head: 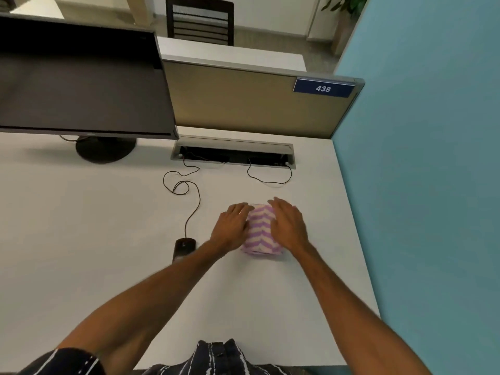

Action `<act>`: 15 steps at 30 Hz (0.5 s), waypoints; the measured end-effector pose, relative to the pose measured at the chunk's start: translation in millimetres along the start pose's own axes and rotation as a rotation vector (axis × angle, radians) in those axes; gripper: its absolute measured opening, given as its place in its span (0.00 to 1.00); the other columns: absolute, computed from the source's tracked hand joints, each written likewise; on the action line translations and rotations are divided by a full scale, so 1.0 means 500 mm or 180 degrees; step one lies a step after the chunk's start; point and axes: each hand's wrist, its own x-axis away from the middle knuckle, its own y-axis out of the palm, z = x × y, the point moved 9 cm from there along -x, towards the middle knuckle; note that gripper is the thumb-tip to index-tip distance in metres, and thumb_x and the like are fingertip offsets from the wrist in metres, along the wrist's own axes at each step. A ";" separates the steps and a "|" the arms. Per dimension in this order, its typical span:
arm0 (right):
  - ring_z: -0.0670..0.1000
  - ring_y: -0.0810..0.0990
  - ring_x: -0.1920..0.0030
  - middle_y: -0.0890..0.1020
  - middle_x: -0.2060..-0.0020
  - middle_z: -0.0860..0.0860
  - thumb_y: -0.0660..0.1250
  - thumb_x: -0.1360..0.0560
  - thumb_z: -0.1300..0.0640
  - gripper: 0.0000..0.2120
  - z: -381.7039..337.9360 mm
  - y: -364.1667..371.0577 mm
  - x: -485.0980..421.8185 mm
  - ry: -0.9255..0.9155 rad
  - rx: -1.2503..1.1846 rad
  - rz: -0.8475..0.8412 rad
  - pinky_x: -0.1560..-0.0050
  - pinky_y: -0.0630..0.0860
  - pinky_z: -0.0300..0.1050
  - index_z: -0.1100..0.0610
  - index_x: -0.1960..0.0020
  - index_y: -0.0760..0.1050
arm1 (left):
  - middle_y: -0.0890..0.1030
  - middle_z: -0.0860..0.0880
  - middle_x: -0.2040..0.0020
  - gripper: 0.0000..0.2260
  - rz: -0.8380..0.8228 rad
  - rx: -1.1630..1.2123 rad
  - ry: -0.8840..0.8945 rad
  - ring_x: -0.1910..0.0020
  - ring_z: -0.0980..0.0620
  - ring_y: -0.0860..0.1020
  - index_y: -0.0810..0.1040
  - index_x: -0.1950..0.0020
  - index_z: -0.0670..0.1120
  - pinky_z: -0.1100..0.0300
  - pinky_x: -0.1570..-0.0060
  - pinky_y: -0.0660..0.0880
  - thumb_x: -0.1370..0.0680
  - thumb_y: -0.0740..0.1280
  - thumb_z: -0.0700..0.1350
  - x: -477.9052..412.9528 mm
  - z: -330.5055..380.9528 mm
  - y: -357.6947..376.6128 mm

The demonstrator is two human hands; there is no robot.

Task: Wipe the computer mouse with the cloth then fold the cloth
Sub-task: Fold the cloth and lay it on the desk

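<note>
A single wide-angle camera worn on the person's head looks forward and steeply down across a white desk (81, 239), close enough that both forearms run from the bottom edge up to mid-frame. The left hand (231, 228) and right hand (288, 227) sit just right of centre, on either side of the cloth (260, 231), with the computer mouse (184, 247) just to their left. A dark monitor (81, 85) fills the far left, a tan partition (243, 101) numbered 438 closes the far side, and a teal wall (433, 158) runs along the right. Straight edges bow outward toward the frame's margins. No second view exists.
</note>
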 end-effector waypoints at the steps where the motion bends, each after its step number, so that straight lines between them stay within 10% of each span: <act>1: 0.51 0.53 0.15 0.53 0.15 0.51 0.58 0.14 0.53 0.29 -0.016 0.036 0.016 -0.0142 0.0231 -0.0086 0.15 0.48 0.53 0.52 0.15 0.53 | 0.56 0.47 0.10 0.26 -0.0147 -0.0285 0.0157 0.11 0.44 0.57 0.57 0.09 0.49 0.47 0.15 0.61 0.08 0.56 0.50 0.007 0.007 0.034; 5: 0.51 0.40 0.15 0.38 0.15 0.51 0.45 0.12 0.46 0.31 -0.008 0.136 0.061 -0.0110 0.0745 -0.0382 0.16 0.40 0.57 0.53 0.14 0.37 | 0.37 0.49 0.09 0.30 -0.0511 -0.0756 0.0176 0.09 0.47 0.41 0.37 0.08 0.50 0.44 0.11 0.46 0.07 0.45 0.55 0.029 -0.006 0.120; 15: 0.51 0.39 0.15 0.38 0.15 0.52 0.42 0.12 0.43 0.31 0.011 0.148 0.056 -0.0030 0.0664 -0.0464 0.15 0.40 0.58 0.54 0.15 0.34 | 0.33 0.48 0.10 0.32 -0.0800 -0.0637 0.0039 0.09 0.47 0.38 0.34 0.09 0.49 0.42 0.11 0.42 0.08 0.44 0.59 0.032 -0.009 0.130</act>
